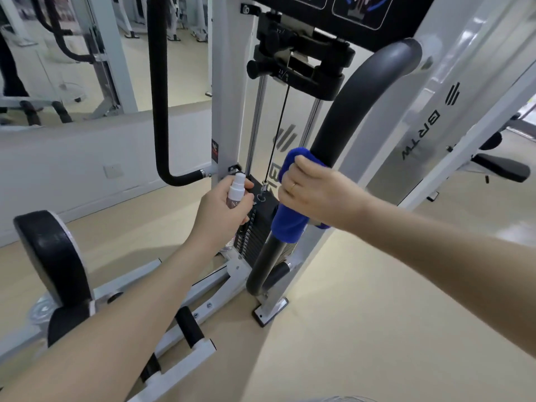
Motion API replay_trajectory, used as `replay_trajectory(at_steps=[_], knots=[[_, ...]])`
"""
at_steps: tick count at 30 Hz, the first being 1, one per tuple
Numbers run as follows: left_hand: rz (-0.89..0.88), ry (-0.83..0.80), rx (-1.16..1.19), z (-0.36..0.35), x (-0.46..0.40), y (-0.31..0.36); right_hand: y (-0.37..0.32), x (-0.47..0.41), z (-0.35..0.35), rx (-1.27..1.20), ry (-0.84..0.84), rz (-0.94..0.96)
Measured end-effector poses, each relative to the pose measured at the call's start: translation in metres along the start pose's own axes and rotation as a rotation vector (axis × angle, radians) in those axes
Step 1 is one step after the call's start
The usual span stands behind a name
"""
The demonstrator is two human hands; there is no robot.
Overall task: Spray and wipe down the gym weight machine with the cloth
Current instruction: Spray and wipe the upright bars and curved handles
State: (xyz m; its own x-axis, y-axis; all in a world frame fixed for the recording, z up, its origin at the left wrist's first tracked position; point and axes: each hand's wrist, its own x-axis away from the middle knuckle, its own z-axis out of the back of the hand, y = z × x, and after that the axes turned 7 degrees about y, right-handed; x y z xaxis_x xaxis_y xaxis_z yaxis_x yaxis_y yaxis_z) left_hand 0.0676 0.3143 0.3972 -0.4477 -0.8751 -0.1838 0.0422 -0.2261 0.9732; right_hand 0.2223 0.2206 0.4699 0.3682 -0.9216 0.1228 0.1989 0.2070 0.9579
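Wiping stage, mid-task by look. Right hand (316, 195) grips blue cloth (290, 224) wrapped round dark curved handle bar (359, 103) of weight machine (452, 91). Left hand (223, 210) holds spray bottle (236, 191) beside weight stack (255, 230). Lower bar, frame, pads likely left

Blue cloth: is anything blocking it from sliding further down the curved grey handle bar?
Nothing visible. The right hand wraps the blue cloth around the grey handle bar; the bar below shows bare down to its bend.
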Motion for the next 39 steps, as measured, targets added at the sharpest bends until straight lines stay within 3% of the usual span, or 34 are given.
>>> replay_trajectory(at_steps=[4,9,11,14,17,20,22,24,27,29,32,35,39], knots=[[-0.032,-0.014,0.044,-0.01,0.001,0.018,0.058,0.027,-0.012,0.081,0.318,-0.205],[-0.061,-0.007,0.08,-0.017,-0.003,0.032,0.078,0.026,-0.008,0.117,0.361,-0.519],[-0.078,0.021,0.082,-0.016,-0.005,0.035,0.048,0.017,-0.008,0.102,0.326,-0.519],[-0.099,0.044,0.069,-0.012,-0.005,0.037,-0.003,0.012,-0.012,0.08,0.121,-0.248],[-0.108,0.029,0.032,-0.009,-0.006,0.044,0.007,0.016,-0.017,0.034,0.135,-0.142],[-0.121,0.022,0.056,-0.009,-0.009,0.052,0.045,0.024,-0.014,0.081,0.261,-0.232],[-0.119,0.023,0.057,-0.011,-0.011,0.058,0.085,0.036,-0.016,0.125,0.304,-0.422],[-0.127,0.025,0.035,-0.014,-0.015,0.062,0.126,0.053,-0.025,0.03,0.268,-0.677],[-0.143,0.015,0.013,-0.023,-0.02,0.075,0.144,0.068,-0.046,-0.271,0.265,-0.752],[-0.163,-0.004,0.033,-0.03,-0.022,0.085,0.126,0.057,-0.052,-0.529,0.387,-0.858],[-0.207,-0.018,0.019,-0.039,-0.028,0.098,0.103,0.035,-0.05,-0.703,0.676,-1.018],[-0.231,-0.041,-0.001,-0.042,-0.034,0.102,0.099,0.032,-0.052,-0.593,0.808,-0.896],[-0.3,-0.128,0.007,-0.046,-0.034,0.108,0.113,0.033,-0.061,-0.569,0.842,-0.662]])
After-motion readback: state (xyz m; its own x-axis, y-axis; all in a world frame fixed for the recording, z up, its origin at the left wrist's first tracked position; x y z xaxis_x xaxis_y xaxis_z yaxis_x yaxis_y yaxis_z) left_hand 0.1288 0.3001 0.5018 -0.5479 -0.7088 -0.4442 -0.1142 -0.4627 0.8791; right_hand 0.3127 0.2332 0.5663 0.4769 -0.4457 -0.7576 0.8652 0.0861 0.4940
